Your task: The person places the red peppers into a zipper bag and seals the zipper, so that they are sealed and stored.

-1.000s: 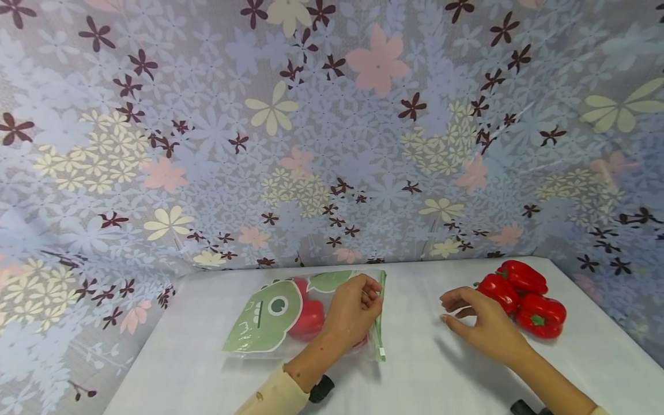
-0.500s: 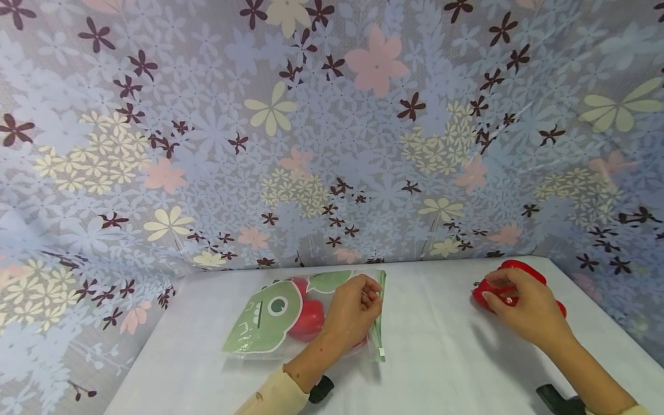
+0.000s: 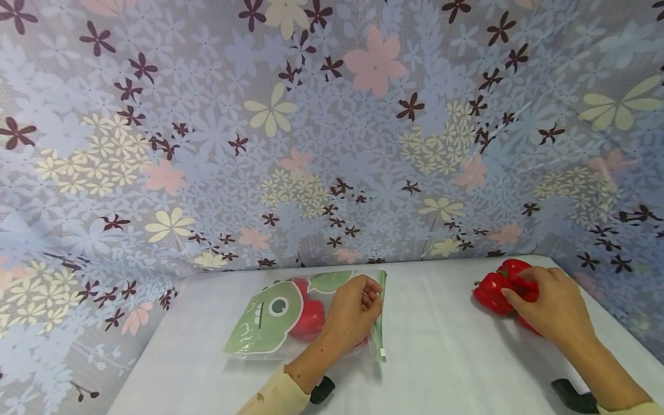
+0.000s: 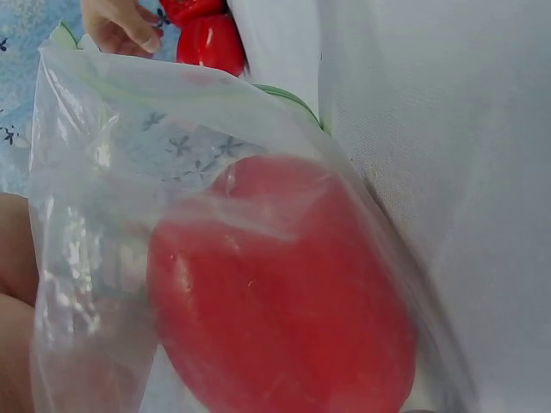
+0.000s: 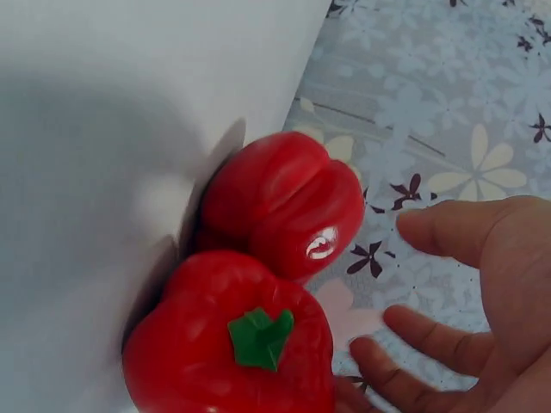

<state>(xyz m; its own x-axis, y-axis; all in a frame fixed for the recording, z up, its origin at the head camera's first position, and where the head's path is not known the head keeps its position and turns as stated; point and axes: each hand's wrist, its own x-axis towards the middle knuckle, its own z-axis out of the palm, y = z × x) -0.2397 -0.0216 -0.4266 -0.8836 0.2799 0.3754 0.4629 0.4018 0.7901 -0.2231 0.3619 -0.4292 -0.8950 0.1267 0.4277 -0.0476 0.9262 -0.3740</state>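
A clear zip bag [image 3: 270, 323] printed with a green cartoon face lies on the left of the table. Red bell peppers [image 3: 308, 321] show through its plastic; one bell pepper [image 4: 284, 292] fills much of the left wrist view. My left hand [image 3: 347, 314] pinches the bag near its green zip edge [image 3: 380, 328], at the mouth. Over a cluster of red bell peppers [image 3: 493, 293] at the right, my right hand [image 3: 560, 305] hovers with fingers apart. In the right wrist view, its thumb and fingers stand beside two peppers [image 5: 284, 202], and a gap shows between.
A white-covered table [image 3: 425, 346] carries everything. Flower-patterned cloth [image 3: 332, 144] rises behind it and along both sides. Dark straps or mounts [image 3: 573, 396] sit at both wrists.
My right hand has moved right, across the nearest pepper and over the rear ones. The left hand and bag have stayed still.
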